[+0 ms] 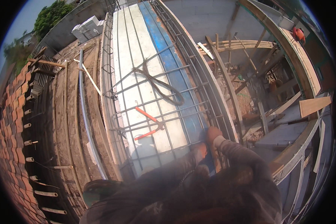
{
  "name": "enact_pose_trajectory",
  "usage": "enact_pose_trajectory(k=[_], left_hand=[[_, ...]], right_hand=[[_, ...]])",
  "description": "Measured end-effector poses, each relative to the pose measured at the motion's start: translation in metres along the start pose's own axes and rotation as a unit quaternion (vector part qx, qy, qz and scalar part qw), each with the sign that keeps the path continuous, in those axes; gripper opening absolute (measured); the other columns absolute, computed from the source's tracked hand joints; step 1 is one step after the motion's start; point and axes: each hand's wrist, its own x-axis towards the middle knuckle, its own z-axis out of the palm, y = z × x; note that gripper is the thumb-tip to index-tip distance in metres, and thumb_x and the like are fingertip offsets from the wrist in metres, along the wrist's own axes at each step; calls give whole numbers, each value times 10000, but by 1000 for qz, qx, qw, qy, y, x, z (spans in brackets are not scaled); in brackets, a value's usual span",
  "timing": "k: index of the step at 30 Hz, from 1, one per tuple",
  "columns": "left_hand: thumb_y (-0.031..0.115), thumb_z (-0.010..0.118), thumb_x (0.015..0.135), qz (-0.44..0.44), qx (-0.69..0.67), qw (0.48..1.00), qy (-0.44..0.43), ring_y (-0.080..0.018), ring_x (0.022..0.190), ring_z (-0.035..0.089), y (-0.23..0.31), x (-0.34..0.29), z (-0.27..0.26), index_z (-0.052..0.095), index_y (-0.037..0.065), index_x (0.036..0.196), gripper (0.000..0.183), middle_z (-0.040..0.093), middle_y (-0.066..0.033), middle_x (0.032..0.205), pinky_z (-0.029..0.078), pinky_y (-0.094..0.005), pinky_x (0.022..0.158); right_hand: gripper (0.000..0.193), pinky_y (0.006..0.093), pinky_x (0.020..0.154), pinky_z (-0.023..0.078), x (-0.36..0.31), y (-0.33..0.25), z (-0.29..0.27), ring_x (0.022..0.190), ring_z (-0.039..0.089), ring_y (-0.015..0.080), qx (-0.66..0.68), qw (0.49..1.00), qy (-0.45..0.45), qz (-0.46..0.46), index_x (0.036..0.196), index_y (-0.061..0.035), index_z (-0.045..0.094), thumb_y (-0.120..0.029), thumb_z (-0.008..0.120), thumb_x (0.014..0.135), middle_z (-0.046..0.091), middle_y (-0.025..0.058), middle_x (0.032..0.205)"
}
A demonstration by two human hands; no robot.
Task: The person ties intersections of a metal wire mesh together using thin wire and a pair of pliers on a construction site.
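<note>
My right hand (214, 134) is curled at the right edge of the blue strip (171, 61), beside the steel rebar cage (198, 71). Just nearer and to its left, my left hand (202, 150) is closed low over the rebar grid. What either hand grips is too small or hidden to make out. Pincers with orange-red handles (147, 114) lie open on the grid to the left of my hands, over the white panel (130, 48). Farther off, a bent bundle of thin dark tie wire (156, 82) rests across the bars.
Another rebar cage and a form board (107, 74) run along the left side. Beyond are bamboo poles (66, 112) and an orange tiled roof (15, 108). To the right lie timber props (227, 82) above a lower level, and a person in red (298, 34) far off.
</note>
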Motion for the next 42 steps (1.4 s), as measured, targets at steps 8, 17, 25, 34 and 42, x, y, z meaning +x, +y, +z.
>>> enact_pose_trajectory(k=[8, 17, 25, 34, 42], left_hand=[[170, 621, 972, 109, 137, 926, 333, -235, 874, 663, -16, -22, 73, 681, 145, 1069, 116, 702, -32, 1000, 538, -471, 680], [236, 538, 1052, 27, 236, 924, 299, -116, 989, 607, -18, -79, 174, 671, 248, 1113, 147, 688, 86, 1079, 440, -392, 871], [234, 542, 1045, 63, 222, 918, 321, -103, 877, 615, -24, -105, 191, 667, 205, 1067, 131, 680, 75, 989, 473, -410, 834], [160, 673, 968, 109, 353, 888, 274, -153, 648, 559, -33, -128, 213, 652, 68, 978, 95, 625, -27, 826, 529, -402, 658], [144, 666, 954, 95, 381, 892, 222, -150, 627, 569, -23, -131, 192, 670, 35, 992, 115, 622, -53, 828, 537, -354, 600]], right_hand=[[259, 465, 874, 583, 5, 1, -7, 1045, 717, 408, 66, 997, -24, 17, 976, 22, 767, -151, 680, 804, 725, 281, 1060], [206, 470, 781, 594, -13, 6, -13, 926, 735, 422, 67, 998, -3, 6, 857, 46, 763, -87, 726, 704, 725, 284, 907], [256, 451, 776, 602, -6, -1, -12, 933, 749, 393, 60, 998, -17, 29, 875, 23, 783, -113, 798, 659, 736, 269, 909], [264, 498, 742, 604, 24, 10, 9, 935, 751, 384, 41, 998, -49, 9, 898, 3, 800, -144, 782, 679, 745, 250, 943], [246, 485, 743, 599, 15, 17, 18, 899, 752, 389, 45, 998, -31, -14, 898, 26, 782, -164, 723, 754, 739, 261, 911]])
